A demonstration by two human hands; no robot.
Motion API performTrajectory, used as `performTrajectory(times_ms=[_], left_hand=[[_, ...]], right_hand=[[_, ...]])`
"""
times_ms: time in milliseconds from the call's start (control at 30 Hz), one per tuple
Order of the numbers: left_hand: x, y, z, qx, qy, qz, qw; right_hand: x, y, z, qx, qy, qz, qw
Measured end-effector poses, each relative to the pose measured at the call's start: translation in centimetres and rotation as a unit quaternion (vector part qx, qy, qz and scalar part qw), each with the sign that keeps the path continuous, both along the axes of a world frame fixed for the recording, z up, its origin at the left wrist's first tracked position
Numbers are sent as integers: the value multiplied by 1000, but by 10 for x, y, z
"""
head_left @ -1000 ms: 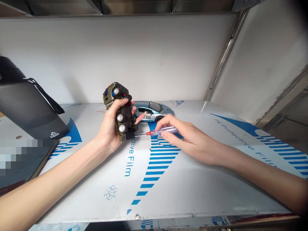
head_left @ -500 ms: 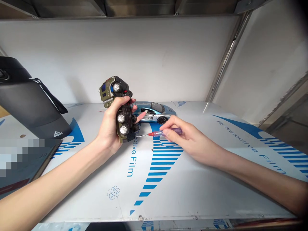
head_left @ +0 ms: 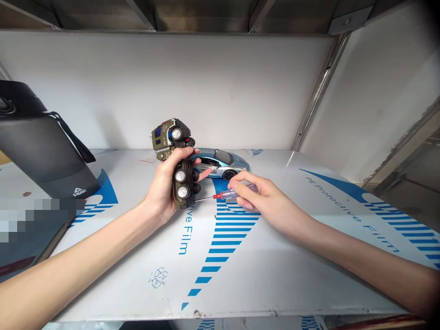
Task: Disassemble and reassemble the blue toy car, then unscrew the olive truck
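My left hand (head_left: 165, 183) is wrapped round an olive-green toy truck (head_left: 183, 176), tilted so its dark underside faces right and its cab points up. In my right hand (head_left: 256, 190) is a small screwdriver (head_left: 225, 195) with a red collar and a clear purplish handle, held in a pinch. Its thin metal shaft points left, and the tip is at the truck's lower end; whether it sits in a screw is too small to tell. Behind both hands a blue and silver toy sports car (head_left: 222, 164) stands on the film-covered surface, partly hidden by my left fingers.
A grey bottle with a black lid and strap (head_left: 44, 146) stands on the left, beside a partly blurred flat object (head_left: 58, 233). A white wall (head_left: 240, 91) rises behind, a metal shelf (head_left: 202, 16) hangs overhead, and a metal post (head_left: 319, 94) stands right. The work surface's front edge (head_left: 233, 316) is near me.
In the picture, the truck and my left hand sit slightly lower and further right, as the whole view has shifted a little. The screwdriver tip stays at the truck's lower end.
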State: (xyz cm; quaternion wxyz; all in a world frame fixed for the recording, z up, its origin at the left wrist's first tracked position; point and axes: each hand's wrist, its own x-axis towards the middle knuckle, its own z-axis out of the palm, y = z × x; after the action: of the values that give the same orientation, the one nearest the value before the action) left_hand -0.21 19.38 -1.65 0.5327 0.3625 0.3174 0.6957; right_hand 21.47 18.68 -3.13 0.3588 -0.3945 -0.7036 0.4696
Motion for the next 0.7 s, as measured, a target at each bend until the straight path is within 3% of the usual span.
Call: performTrajectory(times_ms=[67,133,200,267,333,433,533,600,700], left_hand=[[0,-2,1,-11,2,-3,1000],[0,-3,3,-11,-5,-4,1000],[0,-3,5,-11,-10,-7,1000],[0,-3,6,-12,-8,-10,1000],[0,-3,7,-11,-7,-7,1000],[1,-4,6,6,-12,-4,1000],[1,-5,6,22,-5,-7,1000],[0,-5,6,21,-1,-4,1000],[-2,-3,6,11,-6,-2,1000]], right_hand=[[3,-4,2,53,-21,8,998],[8,-7,6,158,-79,37,984],[13,-10,11,286,-145,92,943],[15,-11,14,349,-166,127,914],[14,-9,14,305,-129,104,938],[7,-6,10,149,-36,42,987],[1,-3,4,64,7,22,998],[0,-3,2,81,-7,24,996],[7,-3,2,239,-87,75,964]])
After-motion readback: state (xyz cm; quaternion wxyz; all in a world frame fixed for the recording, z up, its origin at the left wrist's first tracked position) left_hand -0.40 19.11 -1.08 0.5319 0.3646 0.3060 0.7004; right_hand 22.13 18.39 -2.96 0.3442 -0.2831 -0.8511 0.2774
